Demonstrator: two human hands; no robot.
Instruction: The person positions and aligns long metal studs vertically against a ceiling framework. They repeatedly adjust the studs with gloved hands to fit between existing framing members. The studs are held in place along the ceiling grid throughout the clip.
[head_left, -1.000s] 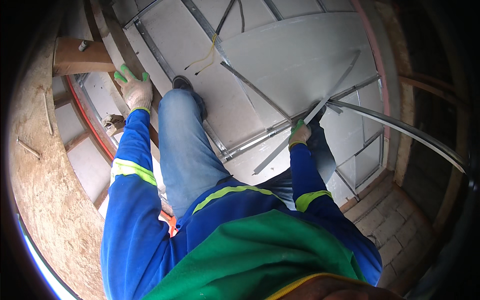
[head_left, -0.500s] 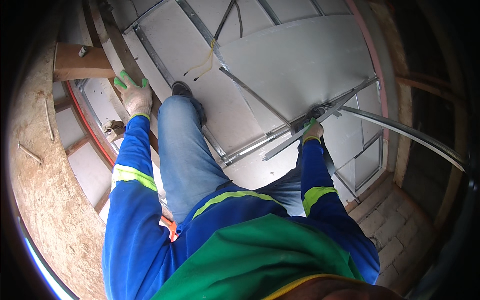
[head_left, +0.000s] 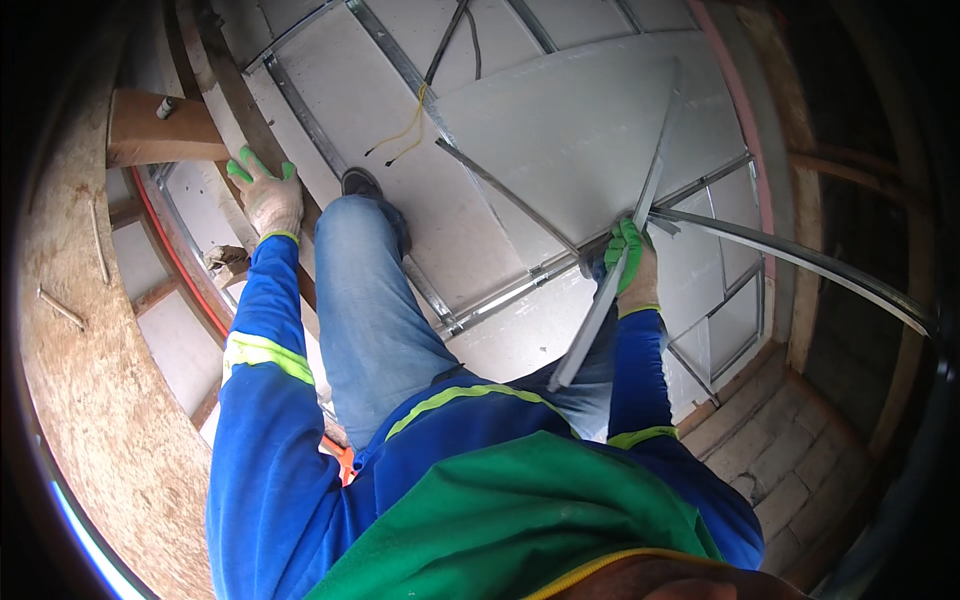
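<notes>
My right hand, in a white glove with green fingers, is closed round a long grey metal profile. The profile slants from near my right thigh up toward the far right, over a large grey board. My left hand, gloved alike, rests with spread fingers on a wooden beam at the left. Beyond my right hand, a longer curved metal channel reaches toward the right rim. A thin metal strip lies across the panels and the grey board.
Metal framing rails run between pale panels below me. Yellow wires and a dark cable lie ahead. A rough wall with protruding rods borders the left; bricks and timber posts stand at the right.
My right hand has lifted closer to me and turned the metal profile from a shallow slant to a steep one, its near end now by my thigh. My left hand stays on the beam.
</notes>
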